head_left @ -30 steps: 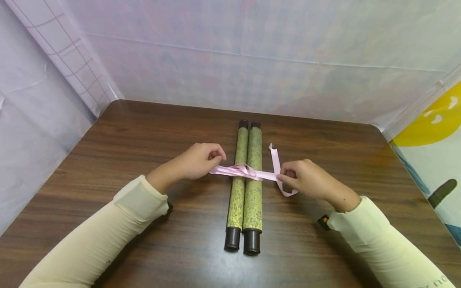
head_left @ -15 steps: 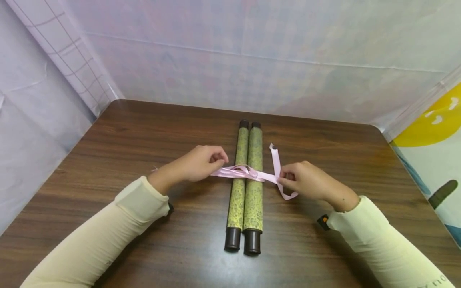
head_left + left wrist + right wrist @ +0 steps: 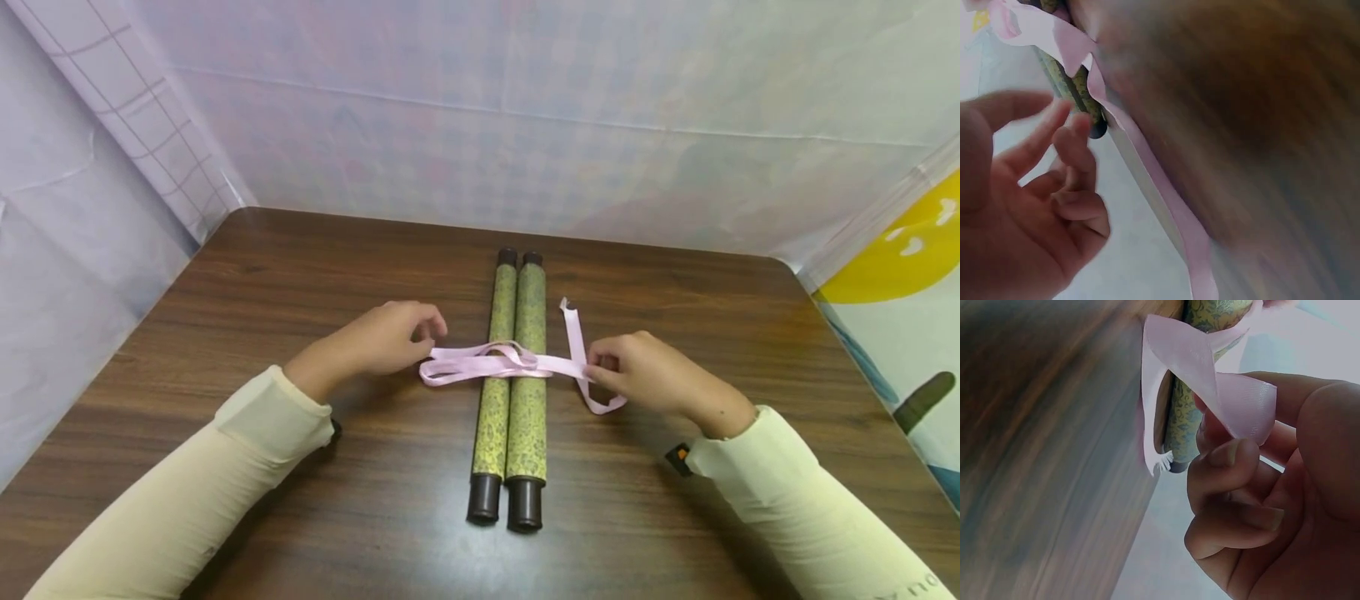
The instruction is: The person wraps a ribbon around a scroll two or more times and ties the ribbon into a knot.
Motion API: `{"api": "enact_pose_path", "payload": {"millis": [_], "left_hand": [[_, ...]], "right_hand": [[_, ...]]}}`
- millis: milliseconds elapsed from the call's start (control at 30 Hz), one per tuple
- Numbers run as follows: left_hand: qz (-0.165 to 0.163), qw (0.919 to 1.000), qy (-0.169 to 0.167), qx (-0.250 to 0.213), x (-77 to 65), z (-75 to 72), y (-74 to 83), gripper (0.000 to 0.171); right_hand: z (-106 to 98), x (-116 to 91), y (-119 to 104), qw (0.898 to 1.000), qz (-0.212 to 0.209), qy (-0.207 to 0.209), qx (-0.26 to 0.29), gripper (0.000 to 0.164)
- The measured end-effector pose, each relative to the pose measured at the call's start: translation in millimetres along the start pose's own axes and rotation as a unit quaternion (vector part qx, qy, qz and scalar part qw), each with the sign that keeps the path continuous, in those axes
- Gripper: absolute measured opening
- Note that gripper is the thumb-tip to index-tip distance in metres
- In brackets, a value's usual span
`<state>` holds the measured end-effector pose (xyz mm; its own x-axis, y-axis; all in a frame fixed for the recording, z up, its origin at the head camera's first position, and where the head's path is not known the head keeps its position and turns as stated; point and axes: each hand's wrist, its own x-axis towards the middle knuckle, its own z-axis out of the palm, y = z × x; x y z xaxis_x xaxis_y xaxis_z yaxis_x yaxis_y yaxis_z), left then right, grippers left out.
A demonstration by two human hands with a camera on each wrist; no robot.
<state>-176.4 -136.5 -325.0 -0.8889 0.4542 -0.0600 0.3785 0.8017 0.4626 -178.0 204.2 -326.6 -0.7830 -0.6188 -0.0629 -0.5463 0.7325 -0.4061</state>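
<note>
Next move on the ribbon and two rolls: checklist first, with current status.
1. Right hand pinching the pink ribbon: ok.
2. Left hand holding ribbon: not ok, none shows between its fingertips.
3. Left roll and right roll side by side: ok.
4. Ribbon crossing both rolls: ok.
5. Any knot beneath the ribbon loops tight: cannot tell, hidden.
6. Frayed ribbon end apart from right hand: ok.

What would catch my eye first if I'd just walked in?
Probably the pink ribbon, lying across two green rolls side by side on the brown table. The right hand pinches it right of them; the left hand is close to its loop. Next, perhaps, the yellow shape at the head view's right edge.
</note>
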Motion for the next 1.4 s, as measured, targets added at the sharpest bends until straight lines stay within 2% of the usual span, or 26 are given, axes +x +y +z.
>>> {"api": "enact_pose_path", "payload": {"millis": [100, 267, 600, 700, 833, 967, 1200, 1400], "left_hand": [[-0.003, 0.999, -0.029, 0.034, -3.5, 1.5, -3.6, 0.019], [-0.013, 0.9976, -0.045, 0.05, -7.3, 2.3, -2.7, 0.013], [-0.006, 0.9983, -0.034, 0.046, -4.2, 1.8, 7.5, 0.014], [0.004, 0.9983, -0.03, 0.049, -4.1, 2.5, 10.9, 0.012], [0.025, 0.9977, -0.031, 0.055, -5.9, 3.5, 18.1, 0.017], [0.04, 0.9965, -0.04, 0.061, -8.3, 5.4, 26.6, 0.022], [0.059, 0.9926, -0.036, 0.1, -8.4, 12.5, 32.6, 0.025], [0.071, 0.9906, -0.016, 0.115, -6.9, 15.0, 33.4, 0.012]], "right_hand": [[-1, -1, 1, 1.0, 0.006, 0.0, -0.002, 0.016], [-2, -2, 0, 1.0, 0.006, -0.005, 0.002, 0.016], [0, 1, 0, 1.0, 0.003, -0.013, 0.007, 0.016], [-1, 2, -1, 1.0, -0.003, 0.005, -0.016, 0.013], [-4, 5, -6, 0.997, -0.03, 0.052, -0.056, 0.009], [-4, 10, -17, 0.993, -0.051, 0.08, -0.069, 0.016], [4, 23, -40, 0.992, -0.08, 0.079, -0.061, 0.025], [11, 31, -48, 0.991, -0.091, 0.084, -0.053, 0.017]]}}
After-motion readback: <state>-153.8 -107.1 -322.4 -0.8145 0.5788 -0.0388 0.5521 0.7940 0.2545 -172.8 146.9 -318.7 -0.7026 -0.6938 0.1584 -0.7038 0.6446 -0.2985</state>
